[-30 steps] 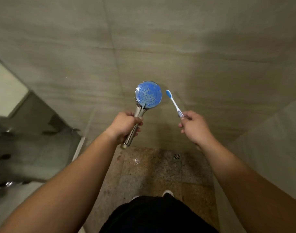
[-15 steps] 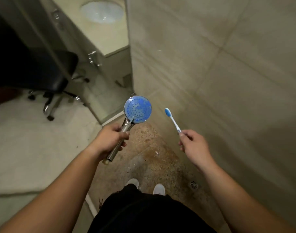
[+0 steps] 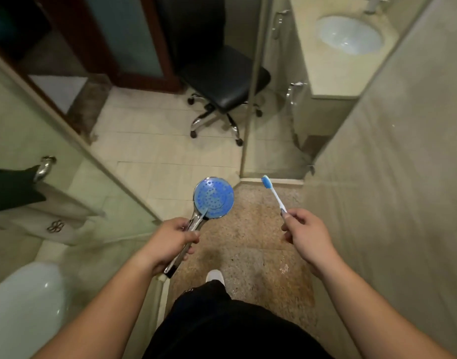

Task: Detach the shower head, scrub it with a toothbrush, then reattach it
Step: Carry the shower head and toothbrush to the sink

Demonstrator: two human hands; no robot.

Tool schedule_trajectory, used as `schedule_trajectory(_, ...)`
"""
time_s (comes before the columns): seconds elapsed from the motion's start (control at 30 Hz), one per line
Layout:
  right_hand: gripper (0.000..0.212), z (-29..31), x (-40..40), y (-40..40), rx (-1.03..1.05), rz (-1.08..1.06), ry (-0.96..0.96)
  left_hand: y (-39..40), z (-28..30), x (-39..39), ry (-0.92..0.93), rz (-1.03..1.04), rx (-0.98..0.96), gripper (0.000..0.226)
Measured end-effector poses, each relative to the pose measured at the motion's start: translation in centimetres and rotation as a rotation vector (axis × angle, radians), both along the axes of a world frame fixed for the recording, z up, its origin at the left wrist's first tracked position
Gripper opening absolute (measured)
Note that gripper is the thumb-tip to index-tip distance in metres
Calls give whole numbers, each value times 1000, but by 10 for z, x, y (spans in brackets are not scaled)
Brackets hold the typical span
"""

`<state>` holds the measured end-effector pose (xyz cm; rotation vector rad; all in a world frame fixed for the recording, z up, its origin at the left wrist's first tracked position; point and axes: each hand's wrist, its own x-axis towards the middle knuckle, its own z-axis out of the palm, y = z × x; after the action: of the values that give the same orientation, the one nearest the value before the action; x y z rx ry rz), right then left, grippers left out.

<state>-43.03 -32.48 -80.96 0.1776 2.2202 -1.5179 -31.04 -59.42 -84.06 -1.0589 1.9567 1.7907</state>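
I'm standing in a narrow shower stall: tiled wall close on my right, glass panel close on my left, speckled shower floor below. The stall opening is straight ahead at the raised curb, with open pale floor tiles past it. An office chair sits out there, a sink counter to the right behind glass, a toilet lower left. My left hand is wrapped around the chrome handle of the shower head, detached, held in the air over the stall floor. Its long axis runs from lower left up to the right, blue nozzle face turned up toward me. My right hand pinches the toothbrush by its handle end, bristles up, tilted left, well apart from the shower head.
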Motion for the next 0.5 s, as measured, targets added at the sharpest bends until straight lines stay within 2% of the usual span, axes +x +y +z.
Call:
schedule_trajectory(0.13,11,-1,-33,-43,3,97,25,-25,-12,10,-6,143,77,10)
schedule_trajectory(0.23,11,-1,-57,-71,1,116,39,-46,-12,-5,3,173,92,4)
schedule_trajectory(0.5,12,-8,-113,-107,4,83,8,-115,15,-113,53,172,62,4)
